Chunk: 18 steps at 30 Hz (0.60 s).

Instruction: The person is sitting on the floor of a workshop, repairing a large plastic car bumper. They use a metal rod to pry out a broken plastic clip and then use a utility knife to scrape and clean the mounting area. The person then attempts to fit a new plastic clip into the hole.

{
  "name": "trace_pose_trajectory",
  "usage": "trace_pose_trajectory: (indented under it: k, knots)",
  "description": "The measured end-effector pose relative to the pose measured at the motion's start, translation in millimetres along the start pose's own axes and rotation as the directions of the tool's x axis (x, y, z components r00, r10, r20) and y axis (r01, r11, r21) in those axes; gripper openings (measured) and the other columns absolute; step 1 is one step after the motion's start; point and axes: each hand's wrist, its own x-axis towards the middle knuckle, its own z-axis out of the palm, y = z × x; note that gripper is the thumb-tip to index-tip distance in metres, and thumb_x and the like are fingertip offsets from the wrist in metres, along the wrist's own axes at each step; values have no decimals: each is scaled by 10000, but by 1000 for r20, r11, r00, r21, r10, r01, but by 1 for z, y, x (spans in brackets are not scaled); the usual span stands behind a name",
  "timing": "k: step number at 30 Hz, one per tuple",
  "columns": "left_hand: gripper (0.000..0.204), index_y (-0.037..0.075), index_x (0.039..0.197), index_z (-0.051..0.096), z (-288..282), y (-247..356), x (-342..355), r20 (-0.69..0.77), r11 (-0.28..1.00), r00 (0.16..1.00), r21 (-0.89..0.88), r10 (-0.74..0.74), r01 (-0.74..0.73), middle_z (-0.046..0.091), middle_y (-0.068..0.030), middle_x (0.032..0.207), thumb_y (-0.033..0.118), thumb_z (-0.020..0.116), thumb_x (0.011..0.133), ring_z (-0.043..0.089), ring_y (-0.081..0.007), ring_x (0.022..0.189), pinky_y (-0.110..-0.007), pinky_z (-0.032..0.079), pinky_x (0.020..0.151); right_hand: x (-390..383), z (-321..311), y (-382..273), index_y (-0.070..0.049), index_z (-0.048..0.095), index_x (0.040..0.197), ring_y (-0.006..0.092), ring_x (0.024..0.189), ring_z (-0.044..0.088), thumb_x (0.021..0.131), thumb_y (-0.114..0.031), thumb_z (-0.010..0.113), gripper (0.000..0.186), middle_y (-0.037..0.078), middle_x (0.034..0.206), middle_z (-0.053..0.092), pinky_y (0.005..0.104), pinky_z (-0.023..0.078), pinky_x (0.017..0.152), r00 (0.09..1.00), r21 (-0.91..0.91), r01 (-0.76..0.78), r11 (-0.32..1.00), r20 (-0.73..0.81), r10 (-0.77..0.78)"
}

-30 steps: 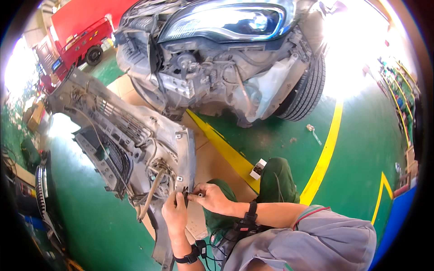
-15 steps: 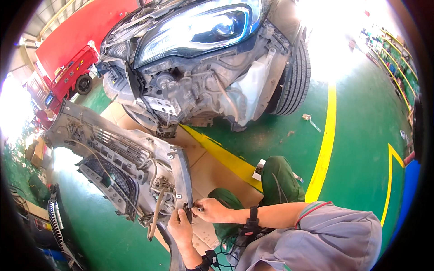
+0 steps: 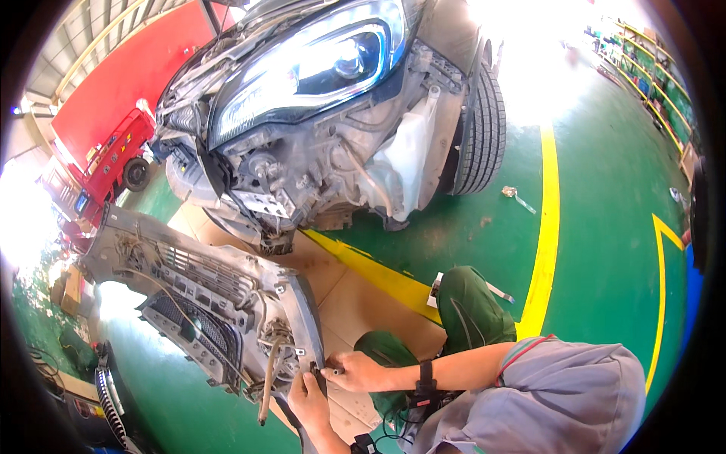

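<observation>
A detached grey car bumper (image 3: 305, 309) lies with its inner side toward me, its mesh grille and wiring showing. At its near end, my left hand (image 3: 308, 402) is closed, thumb and fingers pinching the edge. Right beside it, my right hand (image 3: 364, 373) is closed around a small, dark, cylindrical tool (image 3: 335, 371) whose round end sticks out of the fist. The tool's tip and the spot it meets on the bumper edge are hidden by my fingers.
Ahead stands a car with its front stripped, showing a lit headlight (image 3: 310, 79), a whitish fluid tank (image 3: 404, 155) and a tyre (image 3: 484, 136). An opened small box (image 3: 435, 287) sits beside my knee. Black trim (image 3: 110, 401) lies at left; a red cargo vehicle (image 3: 113, 170) stands behind.
The view has shifted a little, so the car sits slightly higher and the bumper slightly lower. Both hands keep their hold at the same bumper edge.
</observation>
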Motion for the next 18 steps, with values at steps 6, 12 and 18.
trace_pose_trajectory:
  k: [6,12,18]
  knots:
    - [252,-37,821,606,9,-17,4,10,1000,1000,-5,-13,13,594,-222,662,171,579,959,539,-414,581,-477,409,577,-3,1,5,30,673,932,467,796,644,963,-346,620,381,280,853,666,502,513,691,999,-54,30,998,-43,-32]
    - [270,-64,834,612,9,-8,2,-26,999,999,8,47,-46,535,-119,609,152,554,985,458,-182,544,-382,380,546,-5,-2,6,-3,665,1007,390,754,665,975,-305,639,305,234,855,675,437,520,663,1000,15,-18,1000,-13,18]
    - [258,-59,848,611,7,-2,-1,-20,998,999,-47,34,-35,551,-142,629,155,548,979,463,-200,559,-386,379,553,-3,0,13,0,670,1029,397,771,671,971,-299,642,306,220,885,694,427,530,675,1000,-84,19,996,17,-17]
